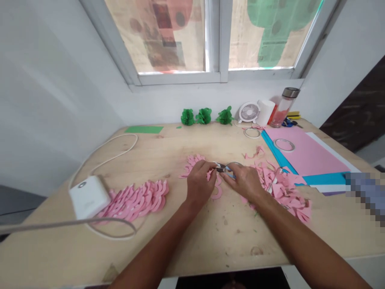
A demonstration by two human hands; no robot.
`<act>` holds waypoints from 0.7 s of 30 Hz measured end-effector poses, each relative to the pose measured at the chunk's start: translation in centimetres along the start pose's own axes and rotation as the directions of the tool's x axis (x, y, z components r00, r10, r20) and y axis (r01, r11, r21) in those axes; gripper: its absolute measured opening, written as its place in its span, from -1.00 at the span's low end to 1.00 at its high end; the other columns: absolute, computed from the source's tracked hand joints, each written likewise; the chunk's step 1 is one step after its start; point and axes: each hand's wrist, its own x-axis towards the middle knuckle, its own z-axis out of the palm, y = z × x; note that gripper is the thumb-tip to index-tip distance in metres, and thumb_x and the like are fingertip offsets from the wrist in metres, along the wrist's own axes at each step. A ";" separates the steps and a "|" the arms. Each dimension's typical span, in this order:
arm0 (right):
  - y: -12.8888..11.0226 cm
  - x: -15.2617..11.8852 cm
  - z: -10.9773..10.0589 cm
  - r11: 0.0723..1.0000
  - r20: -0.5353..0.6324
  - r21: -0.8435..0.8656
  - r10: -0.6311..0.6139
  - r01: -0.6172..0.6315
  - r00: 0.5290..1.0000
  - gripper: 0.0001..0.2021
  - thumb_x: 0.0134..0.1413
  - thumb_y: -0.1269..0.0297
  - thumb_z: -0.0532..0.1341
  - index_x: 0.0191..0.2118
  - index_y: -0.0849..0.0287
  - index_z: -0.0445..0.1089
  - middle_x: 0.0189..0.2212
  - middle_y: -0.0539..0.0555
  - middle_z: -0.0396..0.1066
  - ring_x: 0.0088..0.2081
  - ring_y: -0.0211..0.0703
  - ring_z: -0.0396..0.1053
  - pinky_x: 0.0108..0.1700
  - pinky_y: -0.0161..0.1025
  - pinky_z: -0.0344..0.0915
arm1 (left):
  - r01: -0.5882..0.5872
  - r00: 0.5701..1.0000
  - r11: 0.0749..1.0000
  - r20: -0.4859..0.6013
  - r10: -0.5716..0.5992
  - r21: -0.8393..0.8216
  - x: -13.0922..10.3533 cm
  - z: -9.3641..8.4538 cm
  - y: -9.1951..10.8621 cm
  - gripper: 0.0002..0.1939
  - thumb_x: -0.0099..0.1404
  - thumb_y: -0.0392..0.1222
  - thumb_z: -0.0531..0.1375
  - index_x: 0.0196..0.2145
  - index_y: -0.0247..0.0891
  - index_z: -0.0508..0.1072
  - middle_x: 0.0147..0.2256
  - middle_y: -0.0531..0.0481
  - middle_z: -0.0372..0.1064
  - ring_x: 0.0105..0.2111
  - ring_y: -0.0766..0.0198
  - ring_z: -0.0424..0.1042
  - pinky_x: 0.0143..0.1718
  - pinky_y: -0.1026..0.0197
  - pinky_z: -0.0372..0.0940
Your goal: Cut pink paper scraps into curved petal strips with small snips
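My right hand [244,180] is closed around a pair of scissors [223,167], whose dark blades point left towards my other hand. My left hand [199,180] is closed in a pinch beside the blade tips, on a bit of pink paper [209,175] mostly hidden by the fingers. Just below, a curved pink paper cut-out [217,192] lies on the table. Behind my left hand is a small group of scalloped pink pieces [191,161]. Right of my right hand lies a heap of pink paper scraps [284,188].
Stacked pink scalloped cut-outs [140,200] lie at left beside a white power bank [89,197] with a looping cable. Pink and blue sheets [313,154] lie right, under a tape roll [284,145]. Along the wall stand green paper shapes [204,116], a fan [249,112] and a bottle [284,108].
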 end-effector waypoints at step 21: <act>-0.5 -0.1 0.1 0.996 0.049 -0.051 -0.066 0.068 0.997 -0.58 0.14 -0.03 -0.07 -0.33 0.20 0.35 -0.50 0.08 0.44 -0.52 -0.24 0.31 -0.51 -0.29 -0.16 | -0.143 0.990 0.968 0.047 0.136 0.204 -0.2 -0.5 -0.5 -0.87 0.19 -0.32 0.06 -0.34 -0.25 0.40 -0.42 -0.05 0.32 -0.36 0.20 0.29 -0.30 0.17 0.20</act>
